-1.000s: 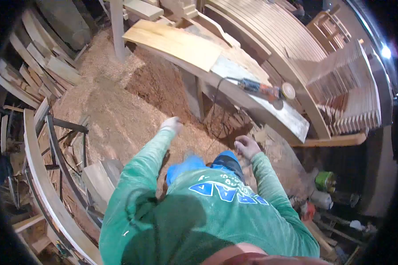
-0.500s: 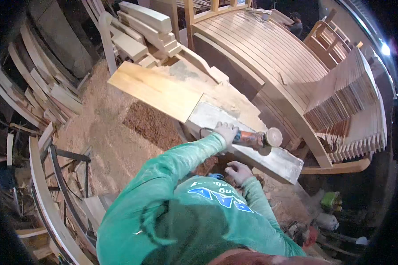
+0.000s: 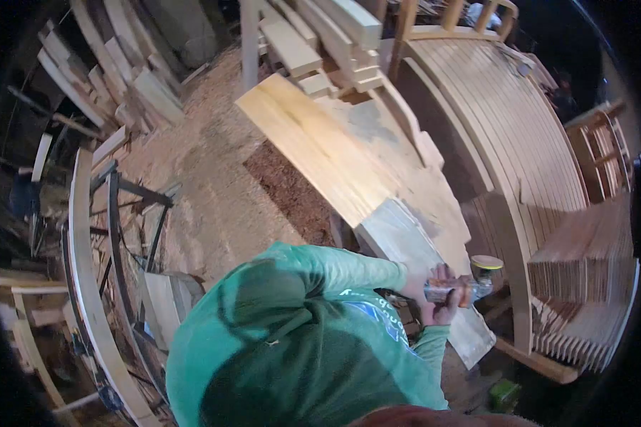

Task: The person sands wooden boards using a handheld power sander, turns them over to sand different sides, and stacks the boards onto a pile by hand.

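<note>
An angle grinder (image 3: 440, 290) with a round, pale yellow-edged disc (image 3: 486, 262) is in my hands over a grey board (image 3: 400, 238). The disc stands at the far right end of the tool, facing upward. My left hand (image 3: 415, 280) closes on the back part of the grinder's body. My right hand (image 3: 445, 311) wraps its fingers round the body nearer the head. Part of the grinder is hidden by my fingers, and both hands are a little blurred. A yellowish wood plank (image 3: 313, 146) adjoins the far end of the grey board.
Stacked wood blocks (image 3: 288, 46) stand on the sawdust-strewn bench at the back. A large curved slatted wooden panel (image 3: 498, 121) is at the right, with stacked slats (image 3: 584, 263) in front. Curved wood pieces and a metal frame (image 3: 117, 235) stand at the left. Sawdust covers the floor (image 3: 214, 164).
My right hand has come up from beside the board onto the grinder. The grinder is raised off the board, its disc turned upward. The view has swung, shifting the scene.
</note>
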Demonstrator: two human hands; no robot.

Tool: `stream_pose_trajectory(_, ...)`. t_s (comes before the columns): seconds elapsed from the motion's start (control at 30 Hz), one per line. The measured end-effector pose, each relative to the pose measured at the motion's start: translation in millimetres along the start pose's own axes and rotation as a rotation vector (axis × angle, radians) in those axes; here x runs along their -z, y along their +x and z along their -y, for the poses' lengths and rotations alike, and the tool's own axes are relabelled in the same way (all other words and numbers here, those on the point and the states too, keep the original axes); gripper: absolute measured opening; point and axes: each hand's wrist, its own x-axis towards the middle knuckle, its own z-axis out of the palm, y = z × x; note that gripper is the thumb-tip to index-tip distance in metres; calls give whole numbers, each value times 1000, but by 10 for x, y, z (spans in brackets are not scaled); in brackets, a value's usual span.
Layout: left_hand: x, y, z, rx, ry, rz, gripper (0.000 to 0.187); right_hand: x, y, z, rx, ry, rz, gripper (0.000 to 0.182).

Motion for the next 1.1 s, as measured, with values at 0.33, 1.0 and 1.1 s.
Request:
stream_pose_trajectory(0.33,586,-523,1510,-271,-862,223,53,-1247,1507,-375,-207,-283,244,32)
stream_pose_trajectory(1.0,478,-912,1816,81,595,-755,45,-985,2106,85,-310,-887,116,40)
stream_pose_trajectory(1.1,692,-809,2076,91,632,-778,45,-1369,1718,122,-354,-780,52,46)
